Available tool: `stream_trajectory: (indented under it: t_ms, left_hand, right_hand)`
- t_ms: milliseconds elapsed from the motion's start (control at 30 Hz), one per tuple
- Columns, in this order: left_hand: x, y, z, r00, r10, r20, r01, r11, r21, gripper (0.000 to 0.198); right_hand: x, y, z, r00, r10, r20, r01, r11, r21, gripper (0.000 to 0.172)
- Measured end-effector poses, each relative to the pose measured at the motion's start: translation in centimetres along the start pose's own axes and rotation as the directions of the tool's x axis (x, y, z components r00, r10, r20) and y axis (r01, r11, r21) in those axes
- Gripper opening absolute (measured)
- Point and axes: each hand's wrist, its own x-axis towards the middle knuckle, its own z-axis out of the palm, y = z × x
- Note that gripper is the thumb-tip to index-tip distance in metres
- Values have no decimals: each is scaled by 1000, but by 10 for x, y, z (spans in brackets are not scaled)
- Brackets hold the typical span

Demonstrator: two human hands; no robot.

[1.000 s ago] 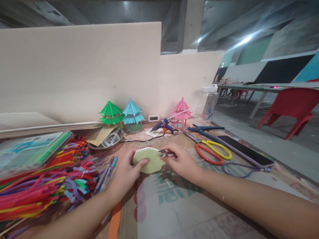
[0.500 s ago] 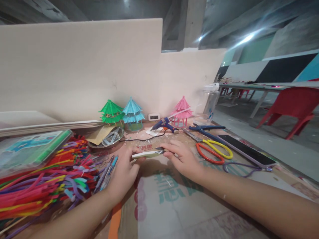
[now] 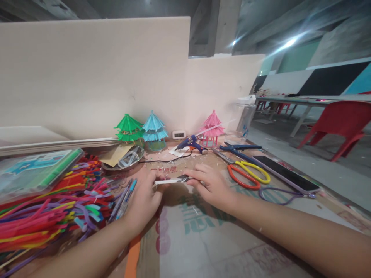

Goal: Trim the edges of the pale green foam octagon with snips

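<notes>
My left hand point(image 3: 145, 197) is closed, pinching a thin, flat white piece point(image 3: 169, 181) by its left end. My right hand point(image 3: 211, 188) is closed too, with its thumb and forefinger around a small tool with a dark, pointed blade, like a craft knife point(image 3: 183, 178). The tip of that blade meets the right end of the white piece. Most of the tool's handle is hidden in my fingers. Both hands are just above a printed cardboard sheet point(image 3: 199, 247).
Left are bundled pipe cleaners point(image 3: 37, 220), pens point(image 3: 124, 200) and a plastic case point(image 3: 37, 170). Behind stand green point(image 3: 129, 125), blue point(image 3: 154, 125) and pink point(image 3: 213, 125) pavilions and a glue gun point(image 3: 191, 144). Right lie scissors point(image 3: 246, 175), pliers point(image 3: 239, 148) and a phone point(image 3: 285, 173).
The white piece has turned so that it shows a thinner profile. Both hands stay in nearly the same place and keep their grip.
</notes>
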Motion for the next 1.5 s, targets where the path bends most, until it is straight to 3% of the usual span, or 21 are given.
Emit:
stream_trajectory:
  t_ms: [333,567,900,1167,1500]
  left_hand:
    - [-1,-1,0,1000,18,6,-18,1000,20,11]
    - [0,0,-1,1000,-3,-29,4,1000,19,7]
    - [2,-1,-1,998,55,-24,-54,998,40,19]
    - [0,2,-2,999,39,-3,-38,997,66,19]
    - [2,1,-1,999,42,-31,-41,999,35,12]
  right_hand:
    - [2,-1,-3,998,-58,2,58,997,-46,38]
    - [1,0,0,998,13,-66,-14,1000,-16,41]
    - [0,-1,-1,1000,4,-2,-4,1000,-9,41]
    - [1,0,-2,1000,-29,8,29,999,-28,37]
    - [0,-1,-1,999,31,-14,-31,999,11,40]
